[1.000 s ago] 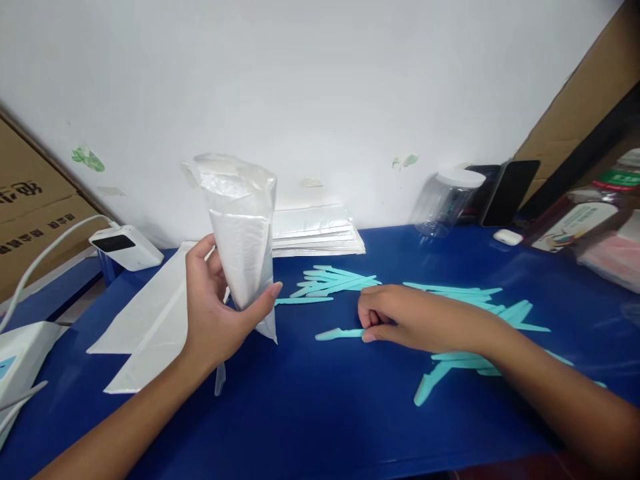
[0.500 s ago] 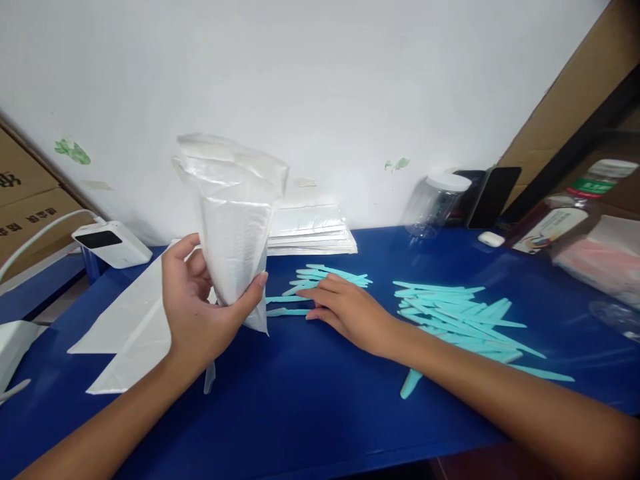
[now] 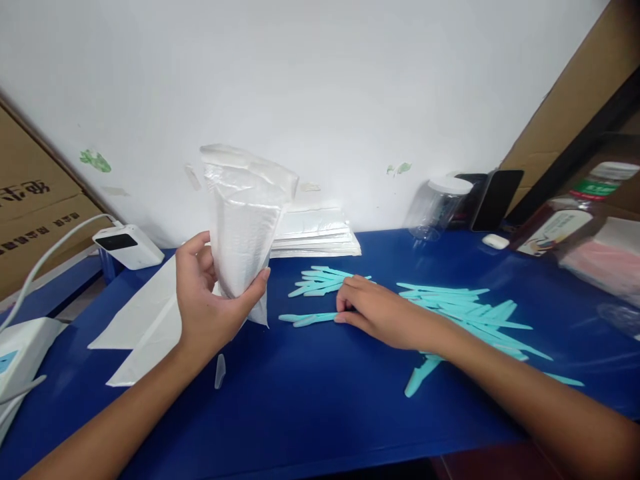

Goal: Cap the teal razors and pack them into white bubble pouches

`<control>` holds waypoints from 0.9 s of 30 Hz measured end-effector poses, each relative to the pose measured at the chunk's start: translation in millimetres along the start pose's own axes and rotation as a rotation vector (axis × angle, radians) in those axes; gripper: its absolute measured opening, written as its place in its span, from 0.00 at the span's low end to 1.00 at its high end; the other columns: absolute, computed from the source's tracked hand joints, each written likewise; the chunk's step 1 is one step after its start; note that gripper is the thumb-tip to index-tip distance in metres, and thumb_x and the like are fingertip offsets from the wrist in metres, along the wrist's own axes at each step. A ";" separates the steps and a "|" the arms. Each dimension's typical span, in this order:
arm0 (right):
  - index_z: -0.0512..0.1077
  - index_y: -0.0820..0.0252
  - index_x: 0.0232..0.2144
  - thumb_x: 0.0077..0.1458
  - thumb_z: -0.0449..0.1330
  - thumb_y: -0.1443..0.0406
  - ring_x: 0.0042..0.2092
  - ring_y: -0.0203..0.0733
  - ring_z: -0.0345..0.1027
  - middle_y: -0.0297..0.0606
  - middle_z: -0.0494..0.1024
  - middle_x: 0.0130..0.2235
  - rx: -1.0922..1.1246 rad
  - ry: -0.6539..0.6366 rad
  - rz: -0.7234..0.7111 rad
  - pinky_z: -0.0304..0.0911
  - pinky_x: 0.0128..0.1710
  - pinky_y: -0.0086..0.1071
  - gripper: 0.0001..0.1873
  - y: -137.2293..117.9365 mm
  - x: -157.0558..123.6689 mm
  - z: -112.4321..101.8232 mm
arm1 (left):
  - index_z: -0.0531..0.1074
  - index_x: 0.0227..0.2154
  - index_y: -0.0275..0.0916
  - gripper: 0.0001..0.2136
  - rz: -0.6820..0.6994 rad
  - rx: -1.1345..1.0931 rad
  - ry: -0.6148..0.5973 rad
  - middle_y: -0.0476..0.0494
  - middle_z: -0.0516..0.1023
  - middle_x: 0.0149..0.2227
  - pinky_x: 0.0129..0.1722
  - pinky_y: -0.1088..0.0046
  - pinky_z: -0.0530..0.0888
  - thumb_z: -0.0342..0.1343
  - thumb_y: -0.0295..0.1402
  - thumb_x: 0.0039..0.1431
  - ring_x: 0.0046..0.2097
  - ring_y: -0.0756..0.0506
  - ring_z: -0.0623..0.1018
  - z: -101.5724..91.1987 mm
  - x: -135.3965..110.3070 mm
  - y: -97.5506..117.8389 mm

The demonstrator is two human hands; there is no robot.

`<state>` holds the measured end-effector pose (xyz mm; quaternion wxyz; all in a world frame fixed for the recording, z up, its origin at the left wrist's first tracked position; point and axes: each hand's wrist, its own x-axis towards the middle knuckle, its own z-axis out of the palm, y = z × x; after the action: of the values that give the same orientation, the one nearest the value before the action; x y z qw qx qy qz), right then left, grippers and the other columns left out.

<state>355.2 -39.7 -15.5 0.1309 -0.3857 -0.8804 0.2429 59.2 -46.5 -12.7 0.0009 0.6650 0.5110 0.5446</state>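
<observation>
My left hand [image 3: 210, 300] grips a clear plastic bag [image 3: 245, 220] and holds it upright above the blue table [image 3: 320, 400], mouth up. My right hand [image 3: 375, 310] rests on the table with its fingers pinched on the ends of two turquoise plastic sticks [image 3: 307, 319] that lie flat, pointing left. Just behind them is a small heap of the same sticks [image 3: 323, 281]. A larger heap of sticks [image 3: 470, 313] lies to the right of my right wrist.
Flat white bags [image 3: 145, 320] lie at the left, a stack of bags [image 3: 315, 233] against the wall. A white power bank [image 3: 127, 245] and a white device [image 3: 17, 353] sit far left. A clear jar [image 3: 435, 207], phone [image 3: 495, 199] and bottles stand at the back right.
My right hand first slid a stick left towards the small heap, then drew back slightly and now pinches two sticks. The bag in my left hand stayed upright.
</observation>
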 end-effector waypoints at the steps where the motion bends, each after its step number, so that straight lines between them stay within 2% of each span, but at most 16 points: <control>1: 0.73 0.56 0.37 0.73 0.59 0.57 0.44 0.48 0.71 0.41 0.78 0.42 0.016 -0.019 0.009 0.66 0.46 0.43 0.12 3.2 -3.1 -6.5 | 0.55 0.65 0.49 0.39 0.001 0.008 -0.004 0.40 0.77 0.52 0.50 0.50 0.83 0.71 0.46 0.57 0.53 0.35 0.82 -0.1 -0.1 -0.7; 4: 0.75 0.55 0.39 0.72 0.58 0.52 0.40 0.46 0.72 0.40 0.80 0.41 0.056 -0.026 0.072 0.65 0.38 0.39 0.15 14.0 -9.9 -31.0 | 0.57 0.65 0.47 0.39 0.006 0.041 -0.036 0.39 0.77 0.54 0.51 0.52 0.82 0.72 0.44 0.57 0.55 0.35 0.82 -1.5 -0.5 -0.4; 6: 0.76 0.55 0.39 0.71 0.59 0.49 0.40 0.46 0.75 0.40 0.82 0.41 0.089 0.045 0.094 0.66 0.39 0.39 0.17 20.1 -14.6 -52.3 | 0.61 0.64 0.47 0.35 0.023 0.065 -0.067 0.39 0.76 0.57 0.51 0.55 0.82 0.72 0.42 0.57 0.57 0.34 0.80 -4.0 -0.5 1.3; 8: 0.80 0.55 0.39 0.68 0.63 0.48 0.42 0.48 0.76 0.41 0.84 0.42 0.117 0.219 0.076 0.69 0.44 0.41 0.18 24.7 -21.3 -75.2 | 0.64 0.63 0.47 0.33 0.047 0.093 -0.087 0.40 0.76 0.57 0.50 0.57 0.81 0.72 0.41 0.57 0.57 0.34 0.80 -7.6 0.0 3.8; 11: 0.83 0.56 0.38 0.61 0.71 0.50 0.36 0.45 0.75 0.40 0.84 0.36 0.142 0.614 0.055 0.69 0.39 0.40 0.16 29.3 -33.8 -102.5 | 0.66 0.62 0.48 0.34 0.087 0.179 -0.117 0.42 0.78 0.56 0.47 0.58 0.81 0.72 0.40 0.55 0.54 0.34 0.81 -12.8 1.2 8.4; 13: 0.84 0.56 0.40 0.59 0.74 0.54 0.31 0.42 0.72 0.40 0.83 0.33 0.185 0.848 0.030 0.68 0.34 0.39 0.13 30.4 -40.4 -111.3 | 0.67 0.62 0.49 0.33 0.117 0.235 -0.155 0.44 0.80 0.55 0.46 0.59 0.80 0.72 0.40 0.55 0.52 0.34 0.82 -14.7 1.7 11.5; 15: 0.85 0.56 0.40 0.60 0.74 0.57 0.30 0.41 0.71 0.40 0.83 0.33 0.235 0.975 -0.020 0.68 0.32 0.39 0.10 28.3 -43.8 -112.3 | 0.68 0.62 0.49 0.33 0.156 0.264 -0.178 0.45 0.81 0.55 0.46 0.59 0.81 0.72 0.40 0.55 0.52 0.34 0.82 -14.8 1.5 14.1; 17: 0.86 0.54 0.40 0.60 0.74 0.59 0.29 0.41 0.71 0.40 0.84 0.33 0.277 0.973 -0.051 0.68 0.31 0.40 0.08 22.1 -44.0 -108.2 | 0.67 0.63 0.50 0.33 0.199 0.283 -0.183 0.45 0.81 0.56 0.48 0.58 0.81 0.71 0.40 0.56 0.53 0.34 0.83 -13.4 0.8 15.6; 19: 0.86 0.53 0.39 0.60 0.74 0.59 0.30 0.42 0.72 0.39 0.85 0.36 0.258 0.907 -0.058 0.68 0.31 0.40 0.06 12.6 -42.2 -102.2 | 0.66 0.65 0.50 0.34 0.234 0.300 -0.199 0.45 0.81 0.58 0.50 0.58 0.81 0.70 0.40 0.57 0.55 0.33 0.82 -11.5 -0.3 15.6; 23: 0.86 0.50 0.39 0.63 0.71 0.60 0.37 0.47 0.77 0.39 0.86 0.38 0.057 0.763 -0.121 0.69 0.32 0.40 0.04 -7.1 -36.9 -88.9 | 0.63 0.67 0.49 0.34 0.324 0.306 -0.291 0.42 0.81 0.57 0.49 0.59 0.81 0.68 0.37 0.59 0.54 0.34 0.82 -7.2 -4.1 14.2; 27: 0.86 0.52 0.42 0.63 0.71 0.63 0.32 0.41 0.75 0.36 0.86 0.37 0.010 0.671 -0.250 0.65 0.27 0.34 0.06 -15.8 -29.3 -68.0 | 0.64 0.66 0.46 0.32 0.464 0.285 -0.332 0.41 0.81 0.51 0.45 0.61 0.81 0.65 0.32 0.60 0.47 0.37 0.83 -2.3 -10.8 16.7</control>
<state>393.5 -48.4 49.2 0.4432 -0.3325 -0.8277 0.0892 70.0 -63.2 -10.3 -0.1330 0.8369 0.4098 0.3376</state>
